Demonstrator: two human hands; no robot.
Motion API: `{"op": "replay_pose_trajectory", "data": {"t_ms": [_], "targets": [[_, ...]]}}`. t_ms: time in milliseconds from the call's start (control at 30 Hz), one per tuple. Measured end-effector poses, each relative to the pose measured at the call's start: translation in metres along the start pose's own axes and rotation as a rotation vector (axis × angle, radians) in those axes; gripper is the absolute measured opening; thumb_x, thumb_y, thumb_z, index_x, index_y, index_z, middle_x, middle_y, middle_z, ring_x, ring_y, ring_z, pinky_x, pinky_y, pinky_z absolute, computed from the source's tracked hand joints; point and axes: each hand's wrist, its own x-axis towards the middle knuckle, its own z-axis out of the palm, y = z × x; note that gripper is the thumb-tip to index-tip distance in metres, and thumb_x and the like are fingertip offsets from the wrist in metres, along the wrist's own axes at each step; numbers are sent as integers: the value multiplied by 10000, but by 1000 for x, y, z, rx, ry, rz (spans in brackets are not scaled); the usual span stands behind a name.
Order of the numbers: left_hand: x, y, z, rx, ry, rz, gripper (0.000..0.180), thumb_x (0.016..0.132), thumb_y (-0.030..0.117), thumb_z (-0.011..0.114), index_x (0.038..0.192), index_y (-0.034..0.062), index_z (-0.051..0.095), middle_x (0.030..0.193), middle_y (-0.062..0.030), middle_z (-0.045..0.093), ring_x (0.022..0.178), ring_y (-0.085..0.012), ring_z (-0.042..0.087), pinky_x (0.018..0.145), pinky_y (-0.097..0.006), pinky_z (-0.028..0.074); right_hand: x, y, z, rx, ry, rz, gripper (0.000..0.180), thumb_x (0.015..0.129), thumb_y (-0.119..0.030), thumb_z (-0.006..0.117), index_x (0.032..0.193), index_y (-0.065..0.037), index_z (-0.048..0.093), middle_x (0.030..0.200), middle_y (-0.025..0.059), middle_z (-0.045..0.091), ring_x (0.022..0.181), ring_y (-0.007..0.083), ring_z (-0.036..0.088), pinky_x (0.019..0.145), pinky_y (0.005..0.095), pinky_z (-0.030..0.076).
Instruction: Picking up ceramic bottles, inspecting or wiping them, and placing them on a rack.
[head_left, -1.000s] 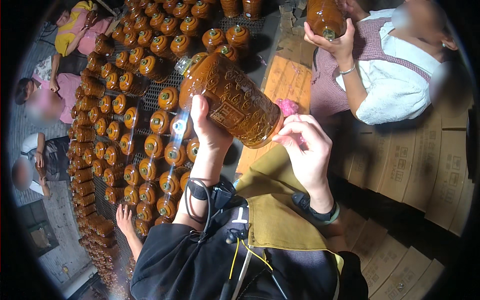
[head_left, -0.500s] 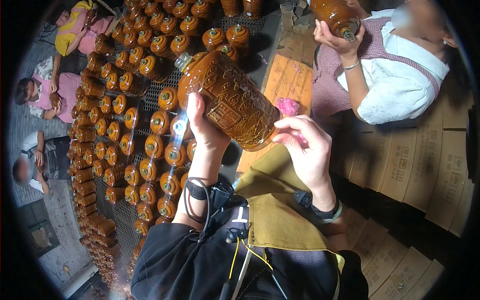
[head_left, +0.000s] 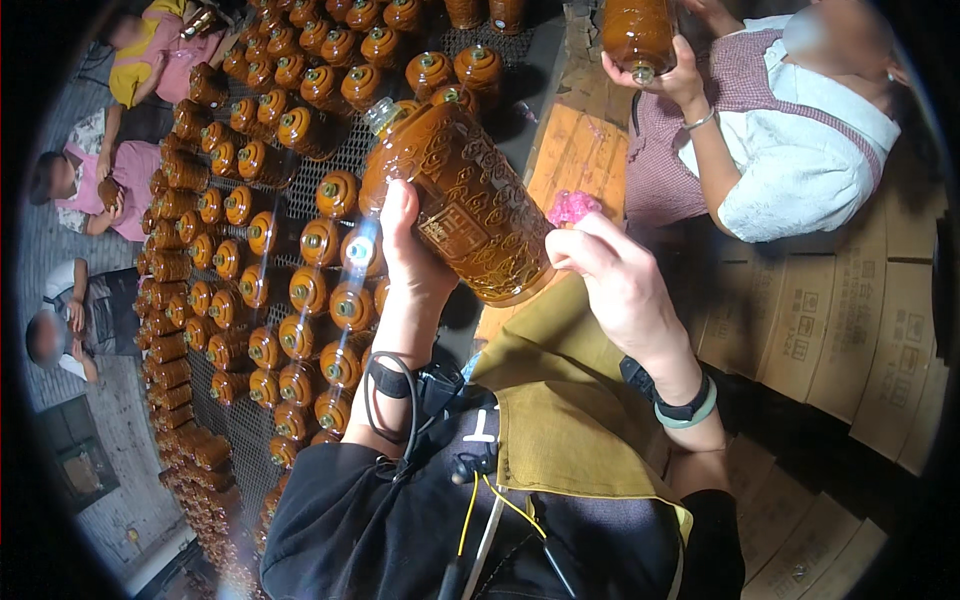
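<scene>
My left hand (head_left: 420, 255) is wrapped round a large amber-brown glazed bottle (head_left: 470, 180) with raised relief patterns and a square emblem. The bottle is tilted, its clear neck up to the left and its base down to the right. Close beside the base, my right hand (head_left: 630, 285) is closed with its fingers curled. Whatever those fingers hold, if anything, is hidden. Just past the right knuckles, a crumpled pink bundle (head_left: 573, 207) shows over the wooden bench (head_left: 575, 155).
Many similar brown bottles (head_left: 300, 290) stand in rows on metal mesh to the left. At the upper right a co-worker (head_left: 790, 130) holds another bottle (head_left: 640, 35). Cardboard boxes (head_left: 830, 330) line the right side. More people (head_left: 105, 190) work at the far left.
My right hand has turned and its fingers have curled in by the bottle's base. The bottle has shifted slightly in my left hand. The co-worker's bottle has moved left and tipped more upright.
</scene>
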Motion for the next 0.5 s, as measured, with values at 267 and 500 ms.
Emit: {"op": "replay_pose_trajectory", "data": {"t_ms": [267,500], "targets": [[-10,3,11,180,105,39,641,912,500,540,1366,56,455,1262,-146,589,1116,-310,598,955,-474,500,-10,9,9,31,55,3,204,831,117,505,990,-11,522,880,118,478,783,261,568,712,344,510],[-14,1,17,219,158,26,625,901,497,571,1344,66,478,1223,-129,605,1083,-287,607,930,-460,507,-11,15,7,-39,37,-79,195,803,97,573,960,-16,548,915,104,493,863,250,557,737,340,502]]}}
